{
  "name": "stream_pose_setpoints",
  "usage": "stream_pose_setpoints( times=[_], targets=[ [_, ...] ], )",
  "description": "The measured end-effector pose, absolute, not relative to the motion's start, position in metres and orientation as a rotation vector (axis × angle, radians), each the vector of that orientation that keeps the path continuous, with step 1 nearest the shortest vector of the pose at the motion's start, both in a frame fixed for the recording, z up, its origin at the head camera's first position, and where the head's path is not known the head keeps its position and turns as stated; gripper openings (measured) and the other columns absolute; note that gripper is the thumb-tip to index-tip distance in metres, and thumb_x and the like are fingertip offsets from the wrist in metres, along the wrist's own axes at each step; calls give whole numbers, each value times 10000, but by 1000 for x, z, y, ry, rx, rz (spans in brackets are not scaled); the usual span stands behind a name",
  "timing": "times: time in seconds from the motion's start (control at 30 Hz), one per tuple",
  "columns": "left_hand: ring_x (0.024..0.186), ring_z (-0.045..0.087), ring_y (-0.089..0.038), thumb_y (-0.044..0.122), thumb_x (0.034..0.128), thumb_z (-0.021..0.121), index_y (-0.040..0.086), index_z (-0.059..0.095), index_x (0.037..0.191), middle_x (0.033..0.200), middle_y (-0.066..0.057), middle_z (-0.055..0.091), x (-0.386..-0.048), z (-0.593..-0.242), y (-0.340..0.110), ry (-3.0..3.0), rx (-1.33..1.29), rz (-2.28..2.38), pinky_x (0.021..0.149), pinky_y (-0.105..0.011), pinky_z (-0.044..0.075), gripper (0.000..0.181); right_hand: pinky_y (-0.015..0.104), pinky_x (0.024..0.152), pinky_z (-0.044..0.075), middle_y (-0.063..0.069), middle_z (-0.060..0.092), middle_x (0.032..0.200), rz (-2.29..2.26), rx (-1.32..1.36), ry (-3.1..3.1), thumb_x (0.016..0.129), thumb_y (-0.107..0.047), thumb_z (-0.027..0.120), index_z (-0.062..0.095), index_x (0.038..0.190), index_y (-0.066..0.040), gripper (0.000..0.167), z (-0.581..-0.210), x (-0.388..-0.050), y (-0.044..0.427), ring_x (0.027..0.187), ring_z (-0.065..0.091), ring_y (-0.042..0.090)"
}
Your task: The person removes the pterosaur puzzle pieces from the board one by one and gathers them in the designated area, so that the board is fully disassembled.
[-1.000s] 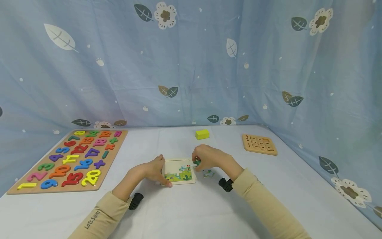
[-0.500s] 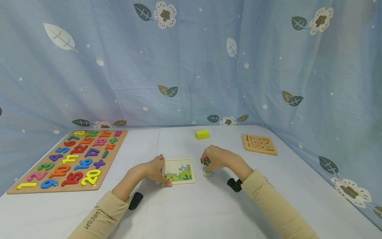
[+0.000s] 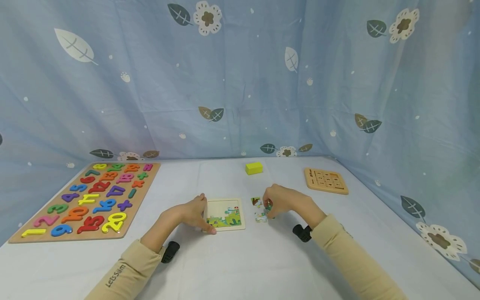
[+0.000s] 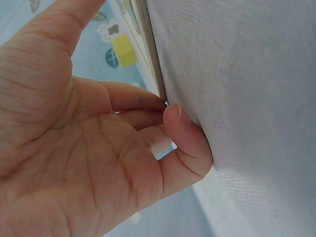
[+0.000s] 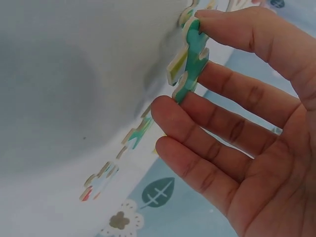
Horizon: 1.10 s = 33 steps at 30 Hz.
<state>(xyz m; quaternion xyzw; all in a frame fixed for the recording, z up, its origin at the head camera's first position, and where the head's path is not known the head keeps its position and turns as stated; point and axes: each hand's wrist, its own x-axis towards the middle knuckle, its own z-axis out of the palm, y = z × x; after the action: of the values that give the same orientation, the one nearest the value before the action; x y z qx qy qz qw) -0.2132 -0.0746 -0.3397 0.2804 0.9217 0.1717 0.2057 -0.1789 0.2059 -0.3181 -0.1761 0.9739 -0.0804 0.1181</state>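
My left hand (image 3: 193, 212) grips the left side of a shallow wooden jigsaw tray (image 3: 243, 216), thumb at the near corner and fingers at the far corner. Green landscape pieces fill its lower and right parts; bare wood shows at upper left. In the left wrist view, bent fingers touch the tray's edge (image 4: 150, 44). My right hand (image 3: 281, 200) pinches a green jigsaw piece (image 5: 196, 61) between thumb and fingers, tilted on edge just over the cloth. Beside it lie a piece with dark red (image 3: 256, 201) and a pale green one (image 3: 260, 217).
A large board (image 3: 129, 216) of colourful numbers lies on the left. A yellow block (image 3: 254, 168) stands behind the tray. At the right back is a small wooden number-tile board (image 3: 309, 179). A blue patterned curtain (image 3: 240, 83) hangs behind the white-covered table (image 3: 225, 266).
My right hand has moved right, from the tray's right edge to the loose pieces. A piece with dark red now lies flat, while a green piece is between the fingers. My left hand stays put.
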Motion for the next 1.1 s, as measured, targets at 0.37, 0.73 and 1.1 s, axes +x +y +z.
stream_pose_setpoints(
  times=[0.37, 0.73, 1.1],
  targets=[
    [1454, 138, -455, 380, 710, 847, -194, 205, 1433, 1548, -346, 114, -213, -339, -74, 2571, 767, 469, 1171, -548, 204, 1125, 223, 533, 369, -24, 505, 645, -229, -481, 2833, 707, -103, 797, 702, 794, -87, 130, -323, -176, 213, 602, 424, 100],
    [1457, 125, -452, 375, 707, 851, -190, 207, 1435, 1554, -338, 106, -213, -340, -74, 2568, 764, 484, 1173, -552, 192, 1124, 217, 533, 355, -31, 495, 654, -245, -477, 2836, 702, -107, 798, 698, 784, -102, 130, -324, -175, 216, 618, 421, 95],
    [1456, 116, -460, 370, 709, 849, -186, 213, 1436, 1552, -343, 100, -212, -338, -75, 2565, 773, 495, 1171, -562, 186, 1115, 221, 542, 391, 2, 551, 694, -278, -438, 2832, 726, -148, 824, 747, 927, -86, 224, -320, -173, 219, 621, 451, 98]
  ],
)
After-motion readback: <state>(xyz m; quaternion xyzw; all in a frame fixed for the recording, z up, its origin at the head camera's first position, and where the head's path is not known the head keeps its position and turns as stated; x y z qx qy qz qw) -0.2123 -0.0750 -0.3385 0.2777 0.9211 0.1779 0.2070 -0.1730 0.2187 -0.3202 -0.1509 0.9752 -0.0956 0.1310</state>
